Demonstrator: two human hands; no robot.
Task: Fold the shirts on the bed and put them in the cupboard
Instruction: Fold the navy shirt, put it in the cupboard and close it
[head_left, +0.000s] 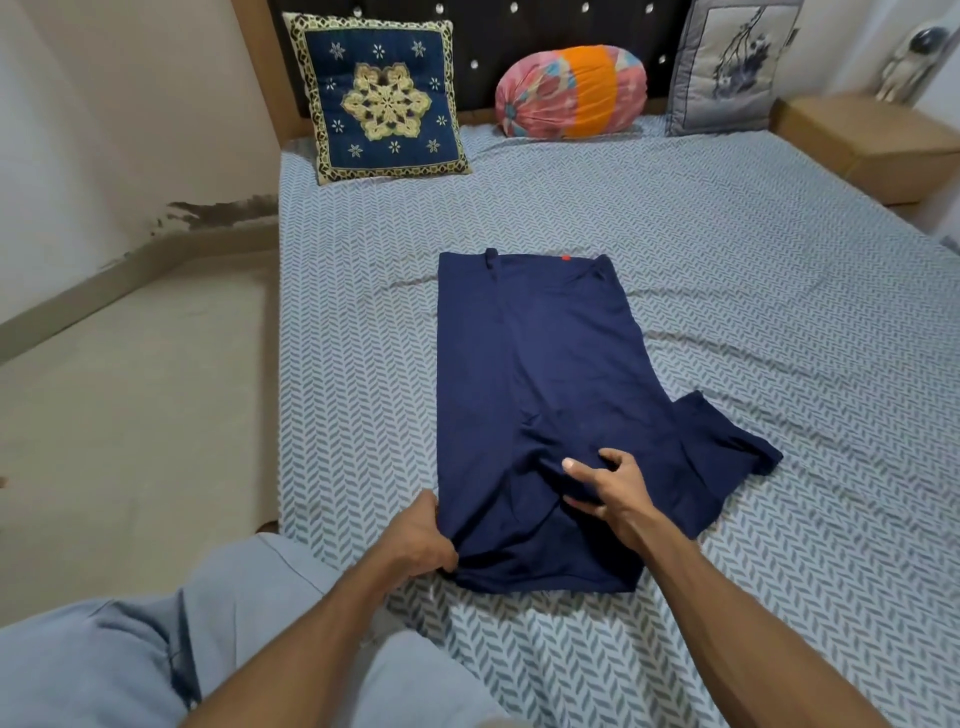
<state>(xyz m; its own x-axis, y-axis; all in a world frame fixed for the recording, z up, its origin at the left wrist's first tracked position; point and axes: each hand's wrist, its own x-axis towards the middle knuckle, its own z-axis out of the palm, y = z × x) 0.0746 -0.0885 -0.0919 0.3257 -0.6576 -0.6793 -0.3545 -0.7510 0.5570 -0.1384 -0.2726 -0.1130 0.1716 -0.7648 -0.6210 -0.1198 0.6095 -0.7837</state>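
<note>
Left hand (422, 538): gripping the near left corner of the navy shirt (540, 374), fingers curling round the hem.
Right hand (608, 491): pinching a fold of the shirt's cloth just right of the left hand, fingers bent over it.
Shirt: lying lengthwise on the bed (779, 291), partly folded, collar pointing away, one flap spreading out to the right.
Headboard end: a blue embroidered cushion (379, 98), a pink-and-orange bolster (571, 93) and a grey cushion (727, 67) are leaning there.
</note>
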